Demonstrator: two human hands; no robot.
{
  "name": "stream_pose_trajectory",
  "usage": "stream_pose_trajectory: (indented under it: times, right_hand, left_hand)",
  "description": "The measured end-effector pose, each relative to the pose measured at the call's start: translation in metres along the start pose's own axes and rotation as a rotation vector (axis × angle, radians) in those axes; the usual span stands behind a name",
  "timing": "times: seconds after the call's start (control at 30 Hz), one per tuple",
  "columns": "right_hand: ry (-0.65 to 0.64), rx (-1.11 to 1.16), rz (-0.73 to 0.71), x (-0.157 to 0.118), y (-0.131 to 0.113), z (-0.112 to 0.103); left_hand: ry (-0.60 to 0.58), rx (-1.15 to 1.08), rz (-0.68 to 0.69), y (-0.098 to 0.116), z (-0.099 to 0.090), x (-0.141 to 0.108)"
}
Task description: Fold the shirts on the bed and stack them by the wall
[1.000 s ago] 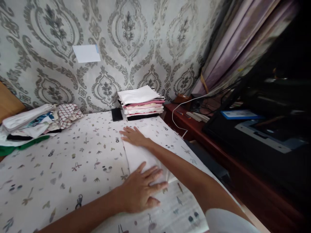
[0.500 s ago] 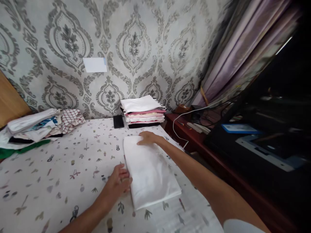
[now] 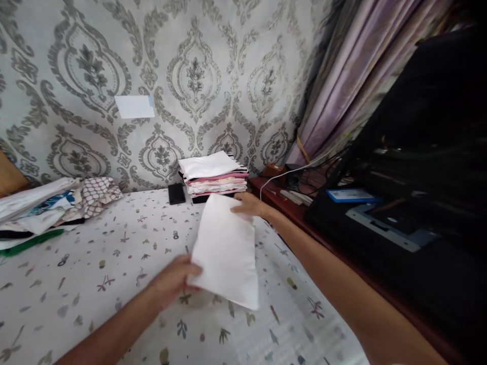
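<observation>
A folded white cloth, possibly a garment, is held between my two hands and looks lifted off the patterned sheet. My left hand is closed on its lower left edge, thumb on top and fingers underneath. At the upper right edge, my right hand grips the cloth, its fingertips over the top face. Just beyond stands a neat stack of folded clothes, a white piece uppermost; the cloth's far edge hides part of the stack's base.
A black phone lies left of the stack. Loosely piled clothes sit at the far left. Along the right runs a dark red desk with a white cable and a large black screen. Patterned wallpaper rises behind.
The white cloth has come up from the sheet and turned, its near end swinging right. My left hand has taken hold of its edge. The view has shifted slightly right.
</observation>
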State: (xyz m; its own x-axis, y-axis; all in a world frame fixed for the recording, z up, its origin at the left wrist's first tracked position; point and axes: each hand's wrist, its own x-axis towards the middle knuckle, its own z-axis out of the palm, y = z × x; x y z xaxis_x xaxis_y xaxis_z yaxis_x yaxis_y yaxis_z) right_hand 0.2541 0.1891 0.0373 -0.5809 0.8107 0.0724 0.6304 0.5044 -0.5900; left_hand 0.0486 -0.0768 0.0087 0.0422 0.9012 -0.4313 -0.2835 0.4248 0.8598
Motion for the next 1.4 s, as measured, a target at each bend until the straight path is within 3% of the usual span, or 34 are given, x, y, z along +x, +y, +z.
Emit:
stream_pose_trajectory:
  times: [0.1,0.23,0.37,0.47,0.67,0.77,0.83,1.03,1.13,1.23,1.33,1.4]
  right_hand:
    - [0.129,0.083,0.142,-0.024,0.029,-0.014]
    - [0.165,0.185,0.325,-0.049,0.057,0.001]
    - [0.115,0.303,0.405,-0.057,0.065,0.015]
    - [0.1,0.377,0.42,-0.054,0.064,0.017]
    - [0.233,0.419,0.367,-0.037,0.066,0.006]
    - [0.341,0.353,0.371,-0.027,0.072,-0.002]
    - [0.386,0.269,0.409,-0.022,0.077,-0.001]
    - [0.389,-0.025,0.518,-0.022,0.084,0.022]
    - [0.37,-0.114,0.518,-0.03,0.077,0.022]
    - [0.421,-0.244,0.45,-0.036,0.063,0.021]
    - [0.536,-0.331,0.085,-0.039,0.036,0.04]
    - [0.559,-0.245,-0.247,-0.044,0.006,0.069]
  left_hand:
    - [0.144,-0.176,0.118,0.024,-0.028,0.018]
    - [0.138,-0.194,0.013,0.032,-0.045,0.045]
    - [0.132,-0.063,-0.031,0.025,-0.039,0.061]
    - [0.19,0.018,-0.058,0.026,-0.03,0.071]
    - [0.174,-0.016,0.192,0.056,-0.022,0.097]
    - [0.177,0.009,0.3,0.075,-0.021,0.117]
    - [0.23,0.057,0.281,0.079,-0.019,0.133]
    - [0.429,0.122,0.233,0.06,-0.017,0.168]
    - [0.457,0.157,0.284,0.053,-0.02,0.165]
    - [0.496,0.217,0.354,0.054,-0.016,0.143]
    - [0.449,0.33,0.552,0.053,0.002,0.096]
    - [0.162,0.543,0.868,0.047,0.02,0.059]
